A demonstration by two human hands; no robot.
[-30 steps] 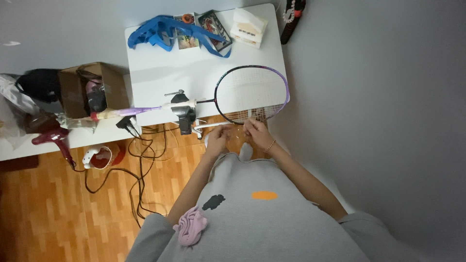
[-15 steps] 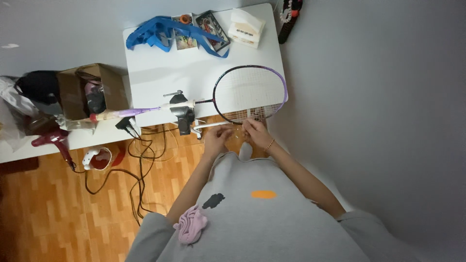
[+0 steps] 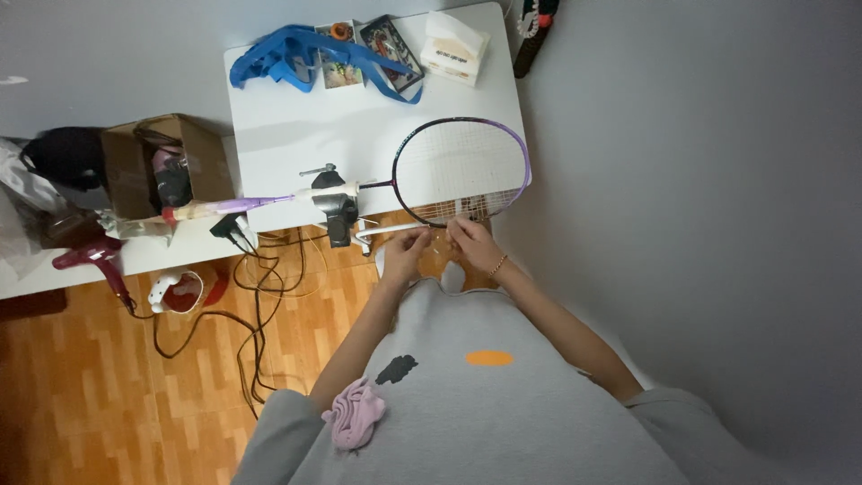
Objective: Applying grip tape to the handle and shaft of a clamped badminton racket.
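Note:
A badminton racket [image 3: 460, 171] with a purple and black frame lies on a white table [image 3: 359, 135], its shaft held in a black clamp [image 3: 337, 208] at the table's front edge. My right hand [image 3: 470, 241] pinches the string at the racket head's near rim. My left hand [image 3: 406, 251] sits just left of it, fingers closed around a thin string end below the frame. Both hands hover over the table's edge, above my grey sweatshirt.
A blue strap [image 3: 296, 49], a tablet-like case [image 3: 391, 40] and a white tissue box [image 3: 456, 49] lie at the table's far side. A cardboard box [image 3: 162, 166] stands left. Cables [image 3: 260, 296] and a red hair dryer [image 3: 94, 260] lie on the wooden floor. A grey wall runs right.
Both hands stay at the racket's near rim, shifting only slightly. The view has drifted a little.

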